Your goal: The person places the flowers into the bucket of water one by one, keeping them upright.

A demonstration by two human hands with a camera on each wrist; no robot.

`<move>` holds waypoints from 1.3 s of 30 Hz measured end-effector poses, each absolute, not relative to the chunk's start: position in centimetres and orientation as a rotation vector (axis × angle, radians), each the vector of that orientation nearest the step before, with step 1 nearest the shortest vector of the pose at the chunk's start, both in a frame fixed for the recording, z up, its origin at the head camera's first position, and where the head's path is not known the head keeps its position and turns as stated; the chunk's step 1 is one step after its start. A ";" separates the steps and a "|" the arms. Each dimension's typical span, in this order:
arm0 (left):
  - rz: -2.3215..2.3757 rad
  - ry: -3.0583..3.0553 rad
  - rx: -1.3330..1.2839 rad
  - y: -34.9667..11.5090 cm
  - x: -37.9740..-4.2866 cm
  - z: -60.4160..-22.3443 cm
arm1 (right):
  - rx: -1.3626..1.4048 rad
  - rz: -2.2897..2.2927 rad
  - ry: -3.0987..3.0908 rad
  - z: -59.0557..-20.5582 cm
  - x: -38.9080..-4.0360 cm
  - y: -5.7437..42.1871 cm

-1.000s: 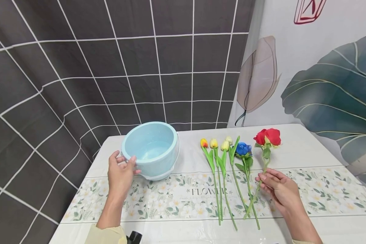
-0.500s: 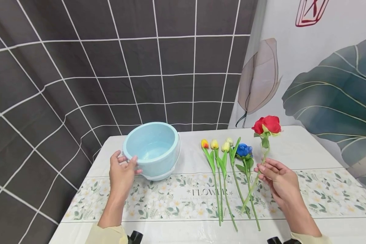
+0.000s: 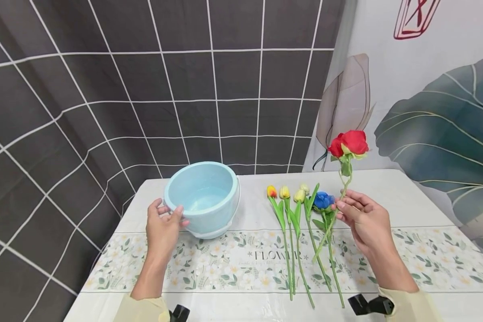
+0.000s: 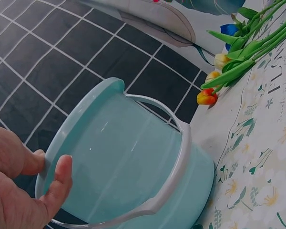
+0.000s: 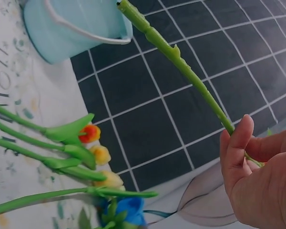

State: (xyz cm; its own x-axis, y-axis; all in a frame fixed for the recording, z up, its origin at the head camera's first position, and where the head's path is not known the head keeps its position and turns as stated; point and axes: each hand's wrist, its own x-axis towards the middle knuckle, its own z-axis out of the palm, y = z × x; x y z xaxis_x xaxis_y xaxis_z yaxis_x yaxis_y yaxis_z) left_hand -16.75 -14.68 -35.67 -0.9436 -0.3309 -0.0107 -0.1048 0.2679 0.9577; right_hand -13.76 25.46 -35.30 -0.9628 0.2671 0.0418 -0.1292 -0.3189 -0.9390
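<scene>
A light blue bucket (image 3: 201, 197) with a white handle (image 4: 174, 176) stands upright at the left of the table. My left hand (image 3: 164, 232) holds it at the near left rim, thumb and fingers against the edge in the left wrist view. My right hand (image 3: 366, 221) pinches the green stem (image 5: 181, 64) of an artificial red rose (image 3: 349, 144) between thumb and fingers. The rose is raised off the table, bloom up, its stem slanting down to the left. In the right wrist view the bloom is out of sight.
Several artificial tulips, one of them orange-red (image 3: 271, 191), and a blue flower (image 3: 323, 200) lie side by side right of the bucket. The white table (image 3: 257, 308) has a floral band. A dark gridded curtain (image 3: 185, 76) hangs behind, beside a leaf-patterned one (image 3: 446, 134).
My right hand has risen and shifted slightly left, lifting the rose higher above the table. The left hand keeps its place at the bucket, and the view has moved slightly.
</scene>
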 end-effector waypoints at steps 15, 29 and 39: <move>-1.794 -2.307 0.411 -14.8 -16.7 -35.6 | -0.039 2.339 -1.711 -33.1 -15.8 23.9; -1.819 -2.290 0.396 -14.7 -16.8 -35.5 | 0.039 2.325 -1.736 -30.9 -18.2 22.0; -1.830 -2.288 0.412 -14.7 -17.0 -35.6 | 0.096 2.352 -1.704 -29.5 -20.0 20.3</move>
